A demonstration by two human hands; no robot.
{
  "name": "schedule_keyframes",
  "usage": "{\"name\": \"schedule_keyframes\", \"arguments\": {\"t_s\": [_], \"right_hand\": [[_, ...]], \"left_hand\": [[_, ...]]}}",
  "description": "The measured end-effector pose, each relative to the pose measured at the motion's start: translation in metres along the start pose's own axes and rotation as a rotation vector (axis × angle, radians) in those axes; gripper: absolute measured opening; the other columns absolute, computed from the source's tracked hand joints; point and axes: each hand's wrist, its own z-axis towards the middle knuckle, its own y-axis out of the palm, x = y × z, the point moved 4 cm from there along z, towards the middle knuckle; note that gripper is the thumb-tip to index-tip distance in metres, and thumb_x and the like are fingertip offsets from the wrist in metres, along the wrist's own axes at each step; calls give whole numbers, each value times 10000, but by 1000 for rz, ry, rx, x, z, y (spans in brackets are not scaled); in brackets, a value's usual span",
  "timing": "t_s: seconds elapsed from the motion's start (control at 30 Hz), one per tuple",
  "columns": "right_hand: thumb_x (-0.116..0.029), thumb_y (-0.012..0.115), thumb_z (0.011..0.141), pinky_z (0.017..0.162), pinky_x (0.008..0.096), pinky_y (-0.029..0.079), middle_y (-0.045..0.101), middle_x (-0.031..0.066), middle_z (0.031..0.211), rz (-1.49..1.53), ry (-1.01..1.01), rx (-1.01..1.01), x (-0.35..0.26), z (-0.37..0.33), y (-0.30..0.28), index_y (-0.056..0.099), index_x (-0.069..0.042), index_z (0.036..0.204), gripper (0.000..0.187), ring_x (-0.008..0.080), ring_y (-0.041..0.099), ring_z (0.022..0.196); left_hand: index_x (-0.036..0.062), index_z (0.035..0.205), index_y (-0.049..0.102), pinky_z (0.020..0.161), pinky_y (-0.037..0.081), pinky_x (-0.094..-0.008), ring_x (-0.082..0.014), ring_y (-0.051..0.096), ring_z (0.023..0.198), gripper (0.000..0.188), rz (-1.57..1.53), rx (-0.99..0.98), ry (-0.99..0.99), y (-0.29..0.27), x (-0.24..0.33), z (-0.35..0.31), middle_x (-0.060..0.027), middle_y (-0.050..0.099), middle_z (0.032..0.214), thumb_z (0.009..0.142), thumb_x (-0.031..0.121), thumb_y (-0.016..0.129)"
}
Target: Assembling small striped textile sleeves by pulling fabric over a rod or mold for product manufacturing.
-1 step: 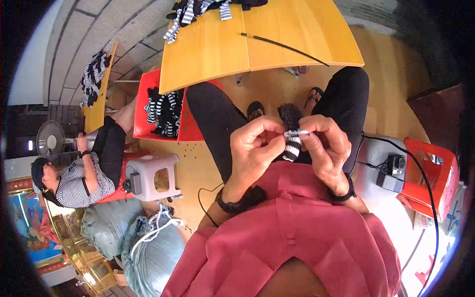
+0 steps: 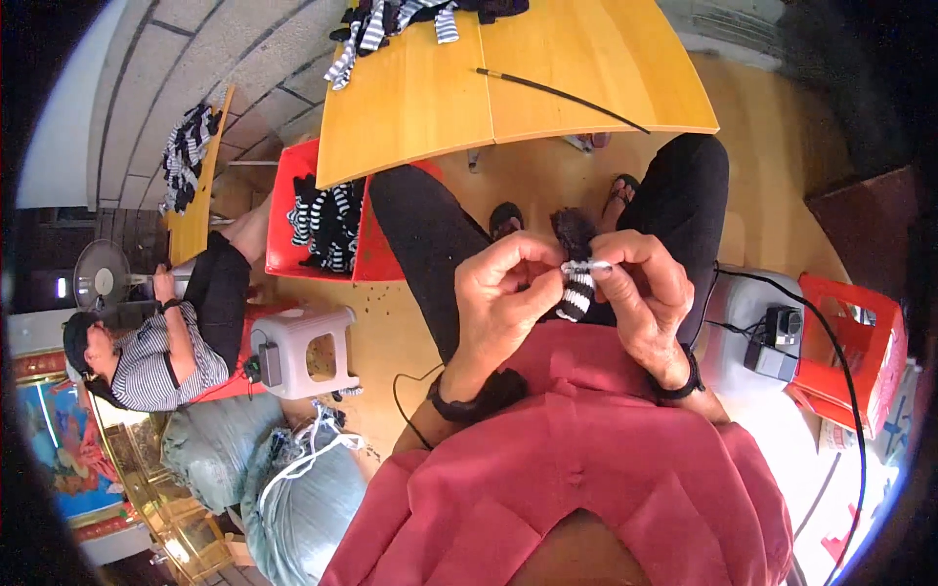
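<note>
Above my lap, both hands pinch a small knitted piece [image 2: 578, 290], striped black and white below with a dark, fuzzy part above. My left hand [image 2: 508, 293] grips its left side between thumb and fingertips. On the other side, my right hand [image 2: 645, 288] pinches the pale edge where the stripes meet the dark part. Whether a fine tool or thread is between the right fingertips is too small to tell. Beyond my knees is a yellow wooden table [image 2: 420, 117] with a thin black rod [image 2: 562, 93] lying across it.
Striped knitted pieces [image 2: 391, 24] lie at the table's far left, and more fill a red bin [image 2: 283, 259] beside my left knee. A person [image 2: 166, 356] sits at the left near a plastic stool [image 2: 337, 322]. Large sacks [image 2: 303, 508] stand lower left; a black cable [image 2: 840, 361] runs at right.
</note>
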Motion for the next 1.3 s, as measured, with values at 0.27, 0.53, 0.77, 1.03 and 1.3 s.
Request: {"name": "schedule_keyframes", "arguments": {"t_s": [0.27, 0.53, 0.77, 1.03, 1.3], "right_hand": [[11, 607, 807, 593, 195, 440, 605, 55, 805, 74, -7, 63, 8, -7, 0, 565, 5, 874, 79, 72, 550, 672], [11, 581, 837, 585, 173, 424, 584, 17, 795, 449, 293, 38, 12, -6, 3, 548, -8, 917, 89, 49, 522, 686], [16, 616, 806, 565, 185, 403, 577, 23, 751, 110, 68, 10, 4, -8, 7, 565, 0, 871, 84, 69, 510, 638], [-56, 573, 866, 545, 164, 390, 560, -32, 753, 337, 330, 79, 10, -10, 12, 549, -15, 909, 64, 28, 476, 626], [-37, 555, 871, 449, 162, 352, 560, -7, 740, 326, 282, 117, 5, -10, 8, 542, -14, 919, 55, 22, 443, 538]], "left_hand": [[-62, 863, 582, 598, 444, -201, -102, 537, 722, 151, -253, -177, -48, 6, -1, 0, -52, 519, 896, 724, -89, 636], [-53, 897, 584, 627, 449, -182, -86, 549, 711, 132, 24, 15, 102, 3, 3, -4, -56, 568, 852, 770, -88, 585], [-38, 928, 571, 440, 386, -154, -35, 494, 531, 134, -156, 94, 35, -4, -4, -3, -31, 580, 726, 795, -50, 561], [9, 859, 510, 361, 261, -184, -59, 400, 427, 104, -669, -122, -280, 6, -21, -1, -28, 497, 656, 772, -27, 555], [3, 882, 540, 398, 313, -182, -59, 428, 467, 140, -402, -44, -181, 2, -21, -2, -28, 526, 664, 755, -19, 594]]}}
